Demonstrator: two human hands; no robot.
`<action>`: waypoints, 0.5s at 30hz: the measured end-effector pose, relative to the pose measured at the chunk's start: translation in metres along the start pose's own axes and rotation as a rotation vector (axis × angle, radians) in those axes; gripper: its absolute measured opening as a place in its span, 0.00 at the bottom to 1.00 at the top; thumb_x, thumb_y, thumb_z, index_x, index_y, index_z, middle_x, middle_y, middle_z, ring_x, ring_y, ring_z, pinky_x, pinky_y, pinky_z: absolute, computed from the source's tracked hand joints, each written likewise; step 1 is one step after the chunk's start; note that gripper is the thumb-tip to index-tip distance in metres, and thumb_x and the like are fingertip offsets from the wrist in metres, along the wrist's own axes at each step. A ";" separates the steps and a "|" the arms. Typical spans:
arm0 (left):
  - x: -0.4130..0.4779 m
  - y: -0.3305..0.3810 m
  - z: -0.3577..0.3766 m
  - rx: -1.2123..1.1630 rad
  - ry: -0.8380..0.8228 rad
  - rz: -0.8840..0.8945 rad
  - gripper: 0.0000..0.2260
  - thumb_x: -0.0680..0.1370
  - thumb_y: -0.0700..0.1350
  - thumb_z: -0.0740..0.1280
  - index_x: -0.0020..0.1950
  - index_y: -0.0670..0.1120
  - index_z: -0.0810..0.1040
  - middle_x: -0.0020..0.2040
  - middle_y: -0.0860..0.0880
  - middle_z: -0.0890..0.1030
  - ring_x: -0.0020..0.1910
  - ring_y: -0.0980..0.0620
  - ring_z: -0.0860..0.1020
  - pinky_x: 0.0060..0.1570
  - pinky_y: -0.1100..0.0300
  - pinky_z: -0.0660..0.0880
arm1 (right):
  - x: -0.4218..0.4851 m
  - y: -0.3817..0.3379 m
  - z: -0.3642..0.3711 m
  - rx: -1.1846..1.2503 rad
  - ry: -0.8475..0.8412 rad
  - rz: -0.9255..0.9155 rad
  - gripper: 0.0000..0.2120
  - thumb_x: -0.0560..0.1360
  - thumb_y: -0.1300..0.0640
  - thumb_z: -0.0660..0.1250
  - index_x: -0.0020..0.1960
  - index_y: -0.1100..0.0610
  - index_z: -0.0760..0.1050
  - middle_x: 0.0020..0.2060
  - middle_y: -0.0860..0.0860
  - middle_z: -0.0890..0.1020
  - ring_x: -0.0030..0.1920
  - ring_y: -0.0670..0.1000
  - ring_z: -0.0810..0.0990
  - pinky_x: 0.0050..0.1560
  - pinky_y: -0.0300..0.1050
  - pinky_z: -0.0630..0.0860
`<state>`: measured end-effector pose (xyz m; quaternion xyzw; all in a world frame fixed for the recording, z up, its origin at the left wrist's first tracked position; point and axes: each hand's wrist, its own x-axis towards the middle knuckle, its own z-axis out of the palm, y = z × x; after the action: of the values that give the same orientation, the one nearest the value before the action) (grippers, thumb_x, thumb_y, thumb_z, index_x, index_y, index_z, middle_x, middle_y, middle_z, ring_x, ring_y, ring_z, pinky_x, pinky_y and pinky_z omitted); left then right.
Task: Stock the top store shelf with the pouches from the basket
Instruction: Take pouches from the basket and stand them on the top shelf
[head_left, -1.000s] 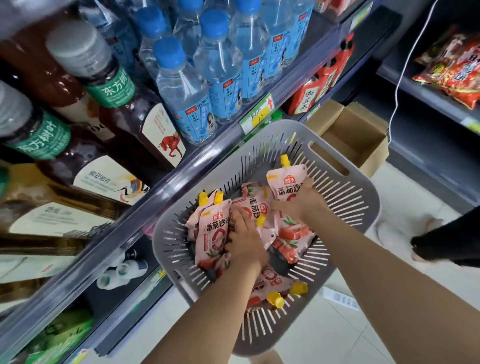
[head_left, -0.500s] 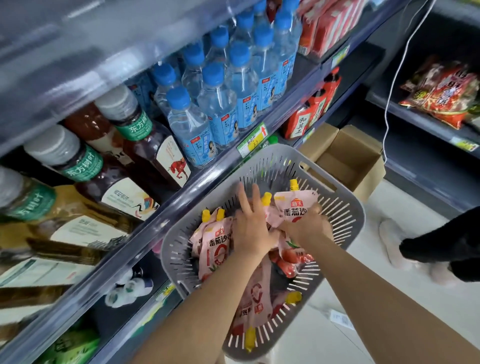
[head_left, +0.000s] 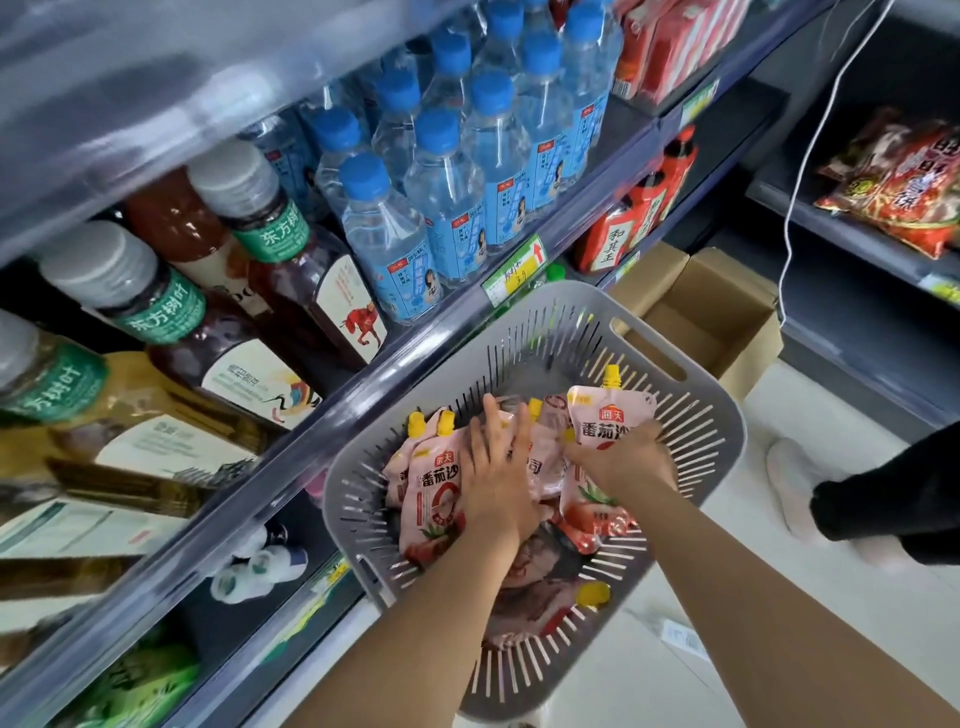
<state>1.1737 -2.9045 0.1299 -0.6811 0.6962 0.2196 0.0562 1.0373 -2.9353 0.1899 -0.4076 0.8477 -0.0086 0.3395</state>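
The tomato sauce pouches (head_left: 434, 480) are lying heaped in the grey slotted basket (head_left: 691, 415). Your right hand (head_left: 618, 457) is clasping one upright pouch (head_left: 608, 415); your left hand (head_left: 493, 467) is spreading flat over the rest, likely gathering several for the shelf.

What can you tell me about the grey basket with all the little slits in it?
The grey plastic basket is roughly rectangular with rounded corners, slotted walls and a cut-out handle in its far rim. It sits tilted beside the edge of the drinks shelf, above the pale floor. Inside lie pink spouted pouches with yellow caps. The left hand presses on them, fingers spread, and the right hand grips one upright pouch.
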 end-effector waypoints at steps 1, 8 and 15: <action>0.000 0.001 0.001 -0.014 -0.006 0.000 0.54 0.73 0.62 0.68 0.71 0.53 0.22 0.65 0.42 0.15 0.73 0.36 0.32 0.70 0.44 0.35 | 0.000 0.000 0.001 -0.011 -0.007 0.000 0.50 0.64 0.35 0.73 0.70 0.63 0.53 0.61 0.62 0.71 0.61 0.62 0.73 0.55 0.53 0.74; -0.006 0.009 0.001 0.046 0.039 0.017 0.57 0.74 0.47 0.73 0.70 0.54 0.20 0.69 0.42 0.19 0.74 0.35 0.57 0.69 0.46 0.63 | -0.003 0.000 0.005 0.001 -0.023 -0.021 0.49 0.63 0.34 0.72 0.69 0.62 0.54 0.60 0.61 0.72 0.59 0.62 0.73 0.56 0.55 0.76; -0.010 0.021 -0.045 -0.060 0.151 0.013 0.48 0.74 0.54 0.70 0.76 0.57 0.32 0.76 0.42 0.29 0.70 0.36 0.63 0.67 0.41 0.65 | -0.014 -0.005 -0.012 0.078 0.050 -0.065 0.48 0.61 0.43 0.77 0.70 0.59 0.54 0.63 0.63 0.67 0.63 0.64 0.71 0.61 0.57 0.72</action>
<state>1.1643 -2.9125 0.1790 -0.6926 0.6960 0.1886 -0.0183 1.0395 -2.9318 0.2084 -0.4210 0.8413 -0.0629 0.3333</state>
